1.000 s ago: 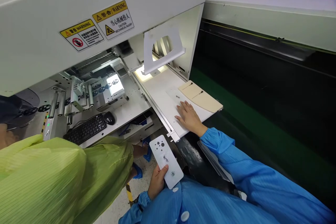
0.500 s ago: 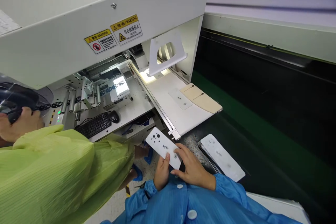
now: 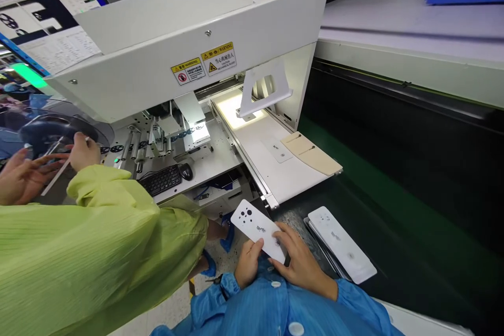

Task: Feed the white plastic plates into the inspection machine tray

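Note:
A white phone back cover [image 3: 254, 222] with black camera holes and dark print is in front of my body, tilted. My left hand [image 3: 248, 262] pinches its lower left edge, thumb on top. My right hand [image 3: 301, 260] grips the lower right end, its fingers lying over part of the print. To the right, a stack of similar white covers [image 3: 342, 244] rests on the dark green belt. Another pale cover [image 3: 276, 149] lies on the white conveyor [image 3: 271, 178] of the machine, beside a beige plate [image 3: 313, 152].
A co-worker's green sleeve [image 3: 102, 194] and hands are close on my left, by a reel [image 3: 59, 131]. The machine housing [image 3: 157, 63] with warning labels stands ahead. A keyboard [image 3: 161, 179] and mouse [image 3: 186, 171] sit below it. The dark green belt [image 3: 394, 194] runs along the right.
My view has tilted up, bringing a monitor into sight. Both my hands still hold the cover. The co-worker's second hand has come into view at the reel with a thin white strip.

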A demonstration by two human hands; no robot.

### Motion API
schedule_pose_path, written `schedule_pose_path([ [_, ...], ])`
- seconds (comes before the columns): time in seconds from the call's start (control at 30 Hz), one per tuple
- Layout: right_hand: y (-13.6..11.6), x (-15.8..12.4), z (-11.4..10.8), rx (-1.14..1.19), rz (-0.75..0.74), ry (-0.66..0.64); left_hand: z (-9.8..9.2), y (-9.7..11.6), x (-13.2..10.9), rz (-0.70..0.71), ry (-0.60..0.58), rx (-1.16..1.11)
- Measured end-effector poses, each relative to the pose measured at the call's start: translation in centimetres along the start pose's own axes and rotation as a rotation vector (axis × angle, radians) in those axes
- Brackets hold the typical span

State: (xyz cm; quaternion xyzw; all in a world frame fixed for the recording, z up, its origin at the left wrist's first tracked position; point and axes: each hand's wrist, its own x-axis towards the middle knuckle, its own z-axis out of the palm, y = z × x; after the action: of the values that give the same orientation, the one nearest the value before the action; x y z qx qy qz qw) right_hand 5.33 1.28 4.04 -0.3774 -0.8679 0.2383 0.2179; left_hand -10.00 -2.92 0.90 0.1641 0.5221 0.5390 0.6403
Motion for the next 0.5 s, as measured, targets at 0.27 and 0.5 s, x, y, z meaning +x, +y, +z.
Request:
schedule_pose_path([
  [0.27,0.4,-1.1,0.6,-0.023,-0.044,-0.018,-0.4,0.6,-1.4,0.178,-0.132,0.241],
  [0.5,1.4,-1.4,1.8,-0.009,-0.096,0.009,-0.2,1.2,-2.8,0.199,-0.103,0.1],
])
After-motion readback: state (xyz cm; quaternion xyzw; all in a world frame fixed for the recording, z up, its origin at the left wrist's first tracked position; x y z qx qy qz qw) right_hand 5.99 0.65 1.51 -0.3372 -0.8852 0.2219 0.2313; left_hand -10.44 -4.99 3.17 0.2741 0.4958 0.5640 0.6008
